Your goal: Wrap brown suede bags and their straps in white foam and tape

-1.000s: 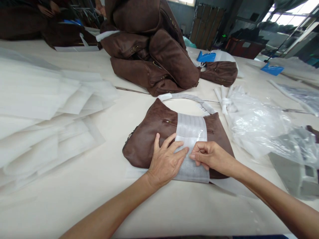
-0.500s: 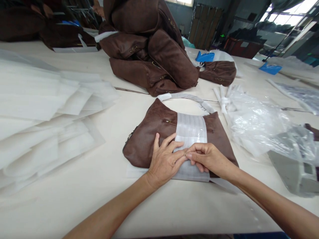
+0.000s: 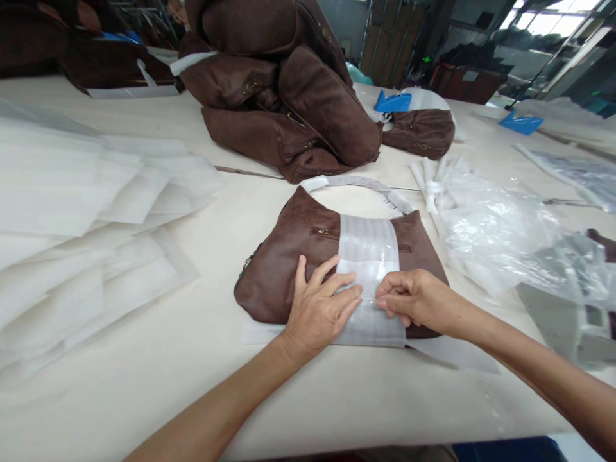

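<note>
A brown handbag (image 3: pixel 283 276) lies on its side in front of me, its wrapped handle (image 3: pixel 356 184) pointing away. A white foam sheet (image 3: pixel 368 240) is banded around its middle, with a glossy patch on the upper layer. My left hand (image 3: pixel 320 305) lies flat with fingers spread, pressing on the bag and the left edge of the foam. Just right of those fingertips, my right hand (image 3: pixel 416 301) is closed in a pinch. From the pinch a thin clear strip (image 3: pixel 368 299), which looks like tape, runs across the foam toward my left fingers.
Several brown bags (image 3: pixel 283 109) are piled behind. White foam sheets (image 3: pixel 96 212) spread over the left side. Clear plastic bags (image 3: pixel 500 231) lie to the right, near a grey-green plate (image 3: pixel 543 314). Two blue pieces (image 3: pixel 521 123) stand farther back. Another person's hand (image 3: pixel 89 16) shows at top left.
My right hand has moved a little to the right, away from my left fingertips, and a thin clear strip now shows between them. My left hand stays on the bag.
</note>
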